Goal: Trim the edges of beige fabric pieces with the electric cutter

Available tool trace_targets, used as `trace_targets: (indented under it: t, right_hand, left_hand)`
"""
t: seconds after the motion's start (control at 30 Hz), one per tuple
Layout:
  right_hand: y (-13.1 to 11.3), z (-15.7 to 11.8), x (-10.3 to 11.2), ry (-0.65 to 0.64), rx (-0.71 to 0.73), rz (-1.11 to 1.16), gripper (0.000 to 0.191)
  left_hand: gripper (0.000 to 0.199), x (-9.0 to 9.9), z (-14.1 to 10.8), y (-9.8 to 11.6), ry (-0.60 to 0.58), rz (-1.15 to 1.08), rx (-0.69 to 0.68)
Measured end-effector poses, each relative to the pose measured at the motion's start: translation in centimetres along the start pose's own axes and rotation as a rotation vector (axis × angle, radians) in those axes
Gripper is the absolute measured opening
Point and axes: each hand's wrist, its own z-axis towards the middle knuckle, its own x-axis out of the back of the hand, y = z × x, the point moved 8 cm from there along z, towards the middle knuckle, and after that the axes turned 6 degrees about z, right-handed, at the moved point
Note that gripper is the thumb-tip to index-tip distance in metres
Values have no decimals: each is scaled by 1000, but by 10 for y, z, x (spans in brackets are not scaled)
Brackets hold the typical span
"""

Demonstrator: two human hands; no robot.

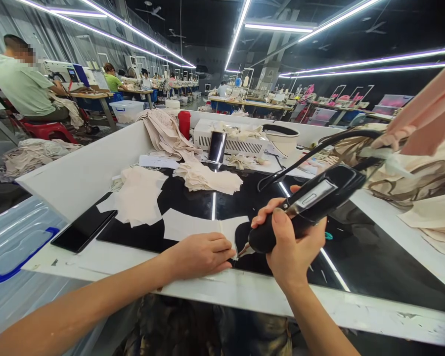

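Observation:
A white fabric piece with curved edges lies on the glossy black board. Pressed flat over its lower right part is my left hand, fingers stretched out together and pointing right. My right hand is wrapped around a black corded hand tool with a silver plate on its side. Its narrow metal tip points down to the fabric's right edge, close by my left fingertips. Beyond the fabric lie two stacks of cut cream pieces, a left stack and a back stack.
A black phone lies at the left. Toward the back are a vented white box, a dark shiny cylinder, a red container and draped fabric. Cloth is heaped at the right, near the tool's cable. A person sits far left.

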Motion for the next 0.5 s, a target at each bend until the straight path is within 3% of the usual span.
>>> trace_targets:
  t: [0.5]
  right_hand:
    - [-1, -1, -2, 1, -31, 2, 45]
  left_hand:
    - [26, 1, 0, 0, 13, -8, -1]
